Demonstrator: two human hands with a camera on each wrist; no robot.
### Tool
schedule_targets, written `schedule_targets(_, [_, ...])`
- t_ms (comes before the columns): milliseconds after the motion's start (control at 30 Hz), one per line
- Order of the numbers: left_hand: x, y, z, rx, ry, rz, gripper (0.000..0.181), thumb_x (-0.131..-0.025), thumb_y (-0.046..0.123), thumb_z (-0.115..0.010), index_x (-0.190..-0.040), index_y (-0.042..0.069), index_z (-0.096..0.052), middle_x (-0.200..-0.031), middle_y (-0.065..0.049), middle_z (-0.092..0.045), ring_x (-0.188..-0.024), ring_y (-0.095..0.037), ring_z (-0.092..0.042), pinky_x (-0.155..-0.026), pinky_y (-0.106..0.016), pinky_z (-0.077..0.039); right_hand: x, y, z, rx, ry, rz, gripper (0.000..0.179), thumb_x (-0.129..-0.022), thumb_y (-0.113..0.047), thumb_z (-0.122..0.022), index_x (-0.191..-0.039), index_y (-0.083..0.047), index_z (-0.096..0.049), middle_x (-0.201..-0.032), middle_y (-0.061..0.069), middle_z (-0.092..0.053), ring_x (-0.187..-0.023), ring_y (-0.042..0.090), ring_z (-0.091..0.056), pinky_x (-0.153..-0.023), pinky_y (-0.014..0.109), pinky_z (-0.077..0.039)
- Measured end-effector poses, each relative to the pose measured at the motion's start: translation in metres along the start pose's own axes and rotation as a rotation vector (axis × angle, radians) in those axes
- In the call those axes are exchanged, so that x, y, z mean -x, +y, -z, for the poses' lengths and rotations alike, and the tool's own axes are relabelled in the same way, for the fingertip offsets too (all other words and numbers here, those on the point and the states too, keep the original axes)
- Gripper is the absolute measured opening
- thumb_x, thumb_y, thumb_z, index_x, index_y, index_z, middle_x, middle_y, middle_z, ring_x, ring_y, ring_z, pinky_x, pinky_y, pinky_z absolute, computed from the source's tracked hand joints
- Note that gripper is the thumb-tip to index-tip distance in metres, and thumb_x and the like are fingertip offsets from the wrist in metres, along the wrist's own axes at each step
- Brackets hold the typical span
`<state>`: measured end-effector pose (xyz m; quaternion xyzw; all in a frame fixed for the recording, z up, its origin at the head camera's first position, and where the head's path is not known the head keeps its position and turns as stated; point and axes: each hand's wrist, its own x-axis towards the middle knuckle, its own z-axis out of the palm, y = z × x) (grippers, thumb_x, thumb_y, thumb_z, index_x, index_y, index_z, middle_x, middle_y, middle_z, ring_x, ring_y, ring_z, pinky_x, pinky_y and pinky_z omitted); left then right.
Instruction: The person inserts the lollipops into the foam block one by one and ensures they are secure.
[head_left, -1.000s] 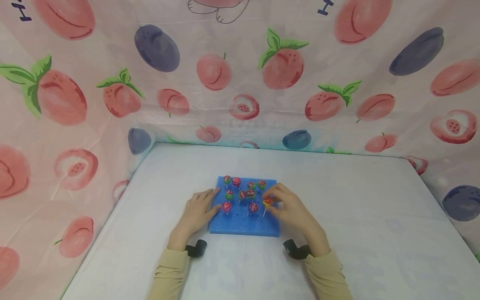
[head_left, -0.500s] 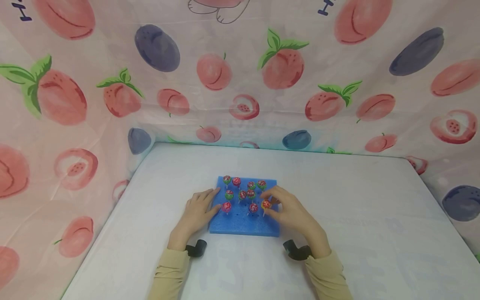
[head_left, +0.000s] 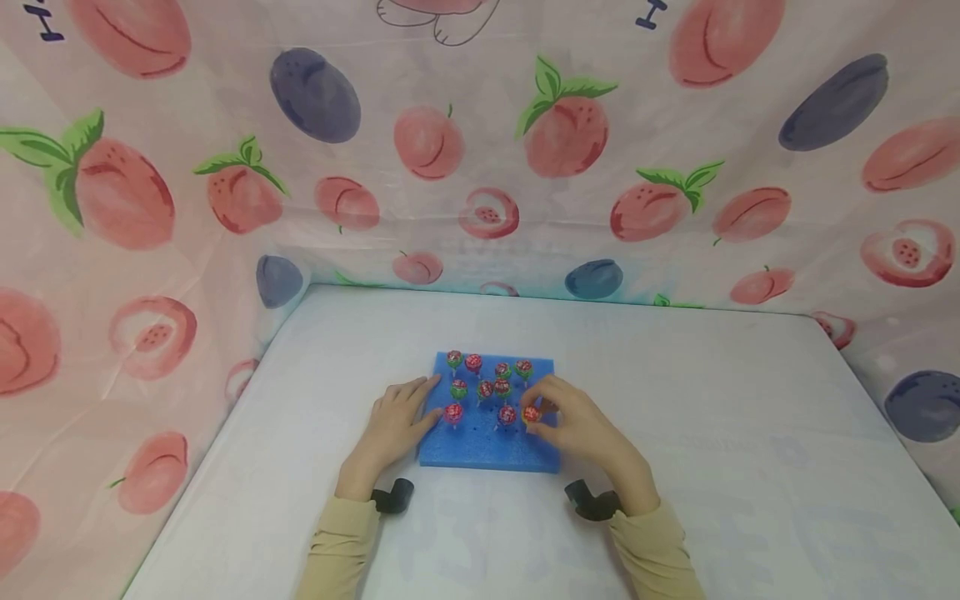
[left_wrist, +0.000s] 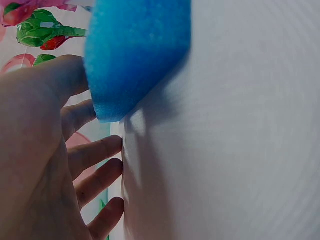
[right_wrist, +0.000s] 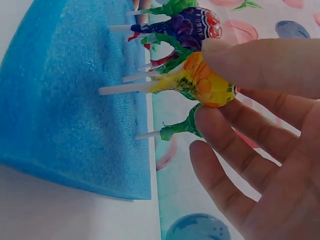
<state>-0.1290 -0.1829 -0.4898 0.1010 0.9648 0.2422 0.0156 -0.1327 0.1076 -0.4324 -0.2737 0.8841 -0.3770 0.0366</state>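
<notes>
A blue foam board [head_left: 480, 450] lies on the table with several wrapped lollipops standing in it by their sticks. With thumb and fingers, my right hand [head_left: 581, 421] pinches the wrapped head of a yellow-orange lollipop [right_wrist: 205, 85] near the board's right side. Its white stick meets the foam surface in the right wrist view. Left of it stands a purple lollipop [right_wrist: 187, 27], and a green one [right_wrist: 182, 127] is close by. My left hand [head_left: 393, 421] rests against the board's left edge, thumb and fingers extended, holding nothing.
The white tabletop [head_left: 712, 417] stretches around the board. A peach-printed cloth [head_left: 487, 125] hangs behind and to the left. Green lollipops [head_left: 522, 367] and a pink one [head_left: 453, 413] stand on the board, along with small holes in the foam.
The yellow-orange lollipop has moved slightly left and down to the foam, its stick more upright, with the right hand still pinching it. The left hand has stayed in place.
</notes>
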Motion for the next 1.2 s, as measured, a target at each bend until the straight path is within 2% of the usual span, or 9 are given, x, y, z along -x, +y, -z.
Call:
schedule_targets(333, [-0.001,0.000,-0.002,-0.002,0.028,-0.012,0.057,-0.097,0.038,-0.053,-0.148,0.019,-0.038,-0.149,-0.013,-0.043,-0.133,-0.035,-0.039,-0.107,-0.058,-0.033,0.000,0.002,-0.002,0.010,-0.004,-0.022,0.029,-0.080,-0.004,-0.075,-0.106,-0.012,-0.063,-0.101,-0.001,-0.063,-0.091,0.014,-0.060,-0.087,0.043,-0.054])
schedule_targets(533, [-0.002,0.000,-0.003,-0.004,0.022,-0.014,0.057,-0.097,0.038,-0.053,-0.148,0.019,-0.038,-0.149,-0.013,-0.043,-0.134,-0.035,-0.038,-0.107,-0.059,-0.033,0.001,0.004,0.000,0.013,-0.002,-0.024,0.034,-0.080,-0.006,-0.075,-0.111,-0.009,-0.063,-0.105,-0.001,-0.063,-0.092,0.013,-0.061,-0.088,0.044,-0.054])
schedule_targets(700, [-0.002,0.000,-0.004,0.002,0.009,-0.009,0.058,-0.097,0.038,-0.054,-0.149,0.020,-0.037,-0.150,-0.013,-0.042,-0.134,-0.035,-0.038,-0.108,-0.058,-0.032,0.004,0.005,0.003,0.013,0.010,-0.013,0.030,-0.083,-0.010,-0.074,-0.111,-0.009,-0.064,-0.104,-0.001,-0.063,-0.095,0.020,-0.062,-0.088,0.046,-0.053])
schedule_targets(867, [-0.003,0.001,-0.003,0.003,0.001,-0.008,0.058,-0.097,0.040,-0.053,-0.149,0.020,-0.037,-0.150,-0.013,-0.042,-0.135,-0.034,-0.037,-0.109,-0.058,-0.031,0.005,0.005,0.009,0.015,0.049,-0.031,0.024,-0.089,-0.017,-0.069,-0.112,-0.010,-0.064,-0.104,0.004,-0.064,-0.101,0.027,-0.061,-0.091,0.049,-0.051])
schedule_targets(1033, [-0.004,0.001,0.001,0.000,-0.010,-0.010,0.057,-0.098,0.042,-0.049,-0.149,0.020,-0.036,-0.151,-0.013,-0.041,-0.136,-0.035,-0.037,-0.109,-0.058,-0.032,0.005,0.010,0.017,0.037,0.110,-0.044,0.024,-0.092,-0.017,-0.064,-0.115,-0.009,-0.063,-0.112,0.009,-0.064,-0.106,0.026,-0.059,-0.093,0.049,-0.051])
schedule_targets(1200, [-0.003,0.001,0.007,0.021,-0.010,-0.012,0.057,-0.099,0.042,-0.049,-0.150,0.020,-0.035,-0.150,-0.014,-0.042,-0.137,-0.038,-0.037,-0.109,-0.060,-0.032,0.006,0.018,0.027,0.054,0.192,-0.056,0.024,-0.093,-0.017,-0.063,-0.116,-0.012,-0.063,-0.115,0.006,-0.063,-0.108,0.024,-0.056,-0.094,0.050,-0.050])
